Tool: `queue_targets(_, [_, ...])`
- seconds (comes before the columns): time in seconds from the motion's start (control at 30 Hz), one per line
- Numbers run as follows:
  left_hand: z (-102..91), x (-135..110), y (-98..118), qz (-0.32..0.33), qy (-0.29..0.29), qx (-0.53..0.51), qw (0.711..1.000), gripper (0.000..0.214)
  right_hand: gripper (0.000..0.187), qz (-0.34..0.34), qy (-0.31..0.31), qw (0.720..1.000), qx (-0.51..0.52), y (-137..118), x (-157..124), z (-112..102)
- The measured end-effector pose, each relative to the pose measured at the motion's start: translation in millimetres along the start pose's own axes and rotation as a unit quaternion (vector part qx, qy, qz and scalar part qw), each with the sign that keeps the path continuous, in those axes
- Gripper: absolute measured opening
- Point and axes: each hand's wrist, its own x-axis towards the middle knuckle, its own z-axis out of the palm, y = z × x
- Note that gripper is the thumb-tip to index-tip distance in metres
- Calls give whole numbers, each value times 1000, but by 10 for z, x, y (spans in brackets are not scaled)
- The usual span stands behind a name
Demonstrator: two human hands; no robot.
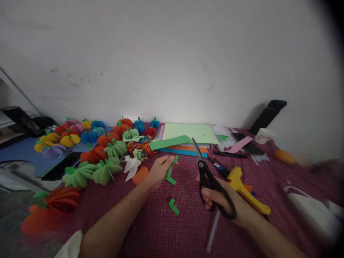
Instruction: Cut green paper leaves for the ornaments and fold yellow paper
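Observation:
My left hand (160, 171) pinches a narrow piece of green paper (170, 173) between thumb and fingers, above the dark red checked cloth. My right hand (219, 197) has its fingers through the handles of black-handled scissors (200, 157), whose blades point up and away and look nearly closed. The blades are apart from the green paper. Below my left hand, a small bent green paper scrap (174, 207) lies on the cloth. Farther off, a longer green paper strip (170, 142) rests across the stacked sheets.
Several colourful paper pumpkins (94, 154) crowd the left side. Coloured paper sheets (192, 133) and shredded paper (141, 146) lie near the wall. A yellow glue gun (247, 191) is beside my right wrist, with a glue stick (213, 231) in front. A paper cup (264, 136) stands at right.

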Motion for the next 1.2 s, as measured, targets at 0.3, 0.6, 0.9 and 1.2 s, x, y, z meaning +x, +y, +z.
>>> queue_targets(0.3, [252, -210, -83, -63, -116, 70, 989, 37, 50, -91, 137, 985, -55, 146, 226, -35])
queue_targets(0.6, [279, -193, -143, -82, -85, 42, 992, 39, 46, -97, 147, 983, -48, 143, 227, -67])
queue_targets(0.9, [238, -153, -109, -64, -41, 42, 996, 38, 47, -76, 8, 995, -68, 55, 164, -54])
queue_targets(1.2, [444, -330, -70, -139, -190, -77, 969, 43, 45, -141, 70, 978, -137, 224, 234, -7])
